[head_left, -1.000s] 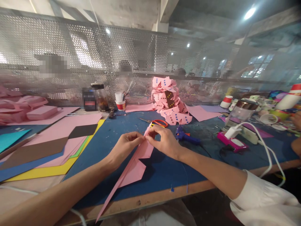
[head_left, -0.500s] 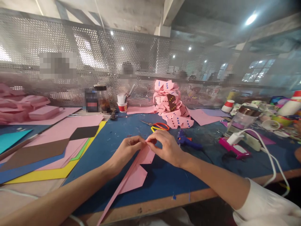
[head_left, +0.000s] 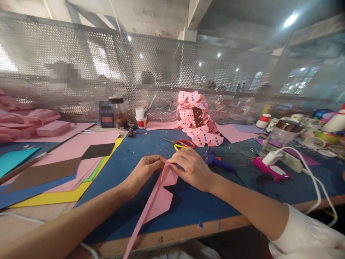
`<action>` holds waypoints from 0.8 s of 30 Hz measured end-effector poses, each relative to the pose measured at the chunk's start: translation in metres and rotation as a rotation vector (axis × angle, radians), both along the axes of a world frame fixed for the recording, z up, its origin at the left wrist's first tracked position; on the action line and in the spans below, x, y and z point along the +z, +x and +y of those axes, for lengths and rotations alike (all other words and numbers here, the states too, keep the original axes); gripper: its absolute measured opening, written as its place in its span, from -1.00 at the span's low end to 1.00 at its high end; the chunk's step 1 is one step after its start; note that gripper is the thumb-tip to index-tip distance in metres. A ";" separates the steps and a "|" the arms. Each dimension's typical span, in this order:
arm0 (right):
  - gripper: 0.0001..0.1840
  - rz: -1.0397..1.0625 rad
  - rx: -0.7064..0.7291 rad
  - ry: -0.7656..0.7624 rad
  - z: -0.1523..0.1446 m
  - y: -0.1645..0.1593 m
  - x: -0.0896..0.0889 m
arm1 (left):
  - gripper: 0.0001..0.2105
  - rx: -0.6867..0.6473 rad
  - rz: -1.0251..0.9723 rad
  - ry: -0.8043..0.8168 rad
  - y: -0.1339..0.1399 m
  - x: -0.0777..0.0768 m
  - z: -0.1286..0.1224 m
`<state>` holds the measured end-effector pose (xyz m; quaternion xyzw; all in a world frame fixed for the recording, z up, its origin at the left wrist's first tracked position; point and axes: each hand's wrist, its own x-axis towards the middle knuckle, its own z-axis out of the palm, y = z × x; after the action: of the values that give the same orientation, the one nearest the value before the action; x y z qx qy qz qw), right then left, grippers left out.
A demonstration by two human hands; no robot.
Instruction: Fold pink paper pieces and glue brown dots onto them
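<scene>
Both hands meet over the blue work surface at a notched pink cut-out (head_left: 159, 205), thin like craft paper or foam, with a long narrow pink strip (head_left: 137, 230) along its left edge. My right hand (head_left: 190, 166) pinches the top end of the piece between thumb and fingers. Close against that same end, my left hand (head_left: 145, 171) is closed too, thumb against fingertips; the exact contact is partly hidden. The strip's lower end hangs past the table's front edge. Just beyond my hands lie scissors (head_left: 184, 144) with red and yellow handles and a blue glue gun (head_left: 219, 160).
A pile of dotted pink pieces (head_left: 192, 117) stands at the back. Coloured sheets (head_left: 43, 172) lie left, with pink pieces (head_left: 25, 124) behind. A pink power strip (head_left: 272, 170) with white cables and a glass jar (head_left: 281, 136) are right. A perforated metal screen (head_left: 161, 54) rises behind.
The strip's lower end has swung to the right, and the pink piece has turned slightly. My left fingertips have shifted a little left from the top end, while my right hand keeps its pinch.
</scene>
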<state>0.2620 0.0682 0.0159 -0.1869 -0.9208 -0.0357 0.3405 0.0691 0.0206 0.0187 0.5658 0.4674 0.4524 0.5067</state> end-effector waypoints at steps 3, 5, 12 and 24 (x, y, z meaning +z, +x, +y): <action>-0.80 0.005 0.007 -0.005 0.000 0.001 0.000 | -0.80 -0.002 -0.022 0.024 -0.003 -0.003 0.001; -0.79 0.027 0.020 -0.024 0.000 0.001 0.000 | -0.77 -0.010 -0.005 0.022 -0.004 -0.004 0.002; -0.84 0.220 0.012 -0.390 0.000 -0.002 0.001 | -0.70 -0.014 0.145 0.072 -0.002 -0.001 -0.001; -0.79 0.305 0.022 -0.741 0.005 -0.002 0.003 | -0.72 -0.045 0.234 0.097 0.000 0.001 -0.004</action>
<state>0.2598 0.0730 0.0188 -0.2903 -0.8122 0.3304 0.3831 0.0686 0.0169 0.0198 0.6490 0.4881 0.3939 0.4306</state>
